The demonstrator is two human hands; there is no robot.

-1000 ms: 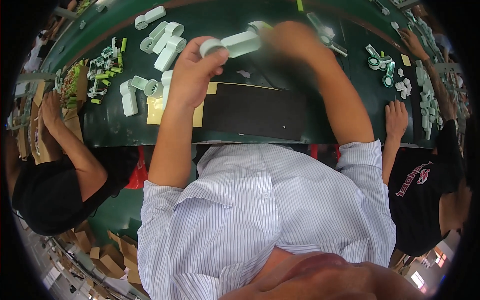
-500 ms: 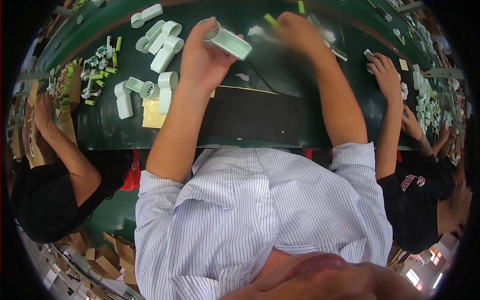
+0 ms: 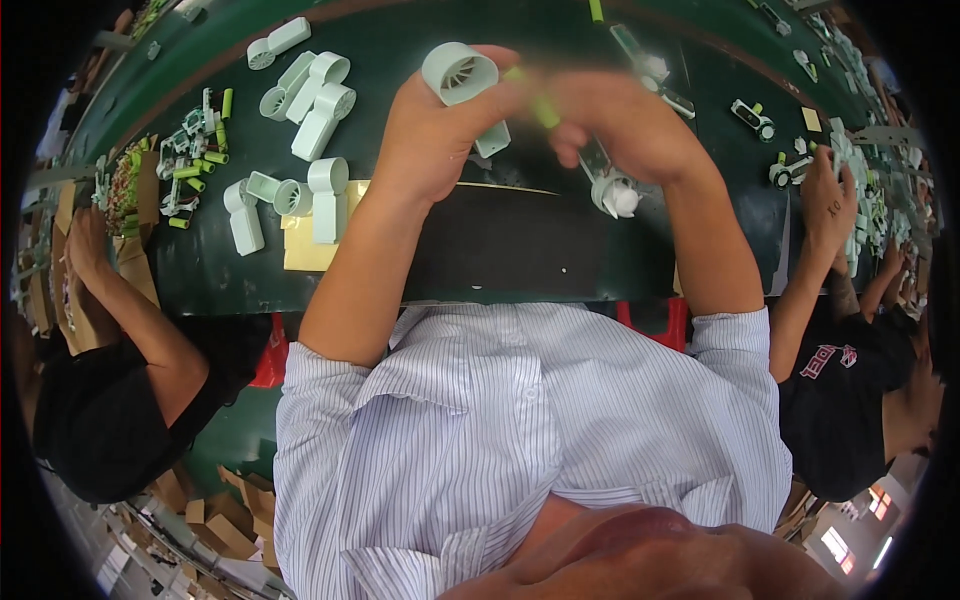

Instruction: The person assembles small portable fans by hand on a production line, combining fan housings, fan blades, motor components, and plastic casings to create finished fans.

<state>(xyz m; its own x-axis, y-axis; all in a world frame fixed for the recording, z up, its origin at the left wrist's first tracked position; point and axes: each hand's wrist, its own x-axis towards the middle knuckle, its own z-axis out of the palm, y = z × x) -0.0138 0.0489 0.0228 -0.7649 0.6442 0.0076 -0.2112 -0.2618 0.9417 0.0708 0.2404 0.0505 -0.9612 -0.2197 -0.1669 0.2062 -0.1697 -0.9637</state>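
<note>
My left hand (image 3: 418,140) is closed around a pale green handheld-fan housing (image 3: 460,76), its round vented ring turned up. Part of the handle end shows below the fingers. Close beside it, my right hand (image 3: 635,130) is closed on a fan inner assembly, partly blurred by motion. A lime-green battery cell (image 3: 546,110) sticks out toward my left hand, while a white fan rotor (image 3: 617,196) hangs below the right palm. My fingers hide the middle of the assembly.
Several pale green housings (image 3: 318,125) lie to the left, beside circuit boards with green cells (image 3: 200,165). A black mat (image 3: 510,240) and yellow sheet (image 3: 305,245) lie before me. More assemblies (image 3: 672,100) lie beyond my right hand. Co-workers' hands (image 3: 828,205) are at both sides.
My right hand has come left and nearer with the inner assembly, meeting my left hand. The housing has turned, ring upward. The right co-worker's hand has moved away rightward, uncovering an assembly.
</note>
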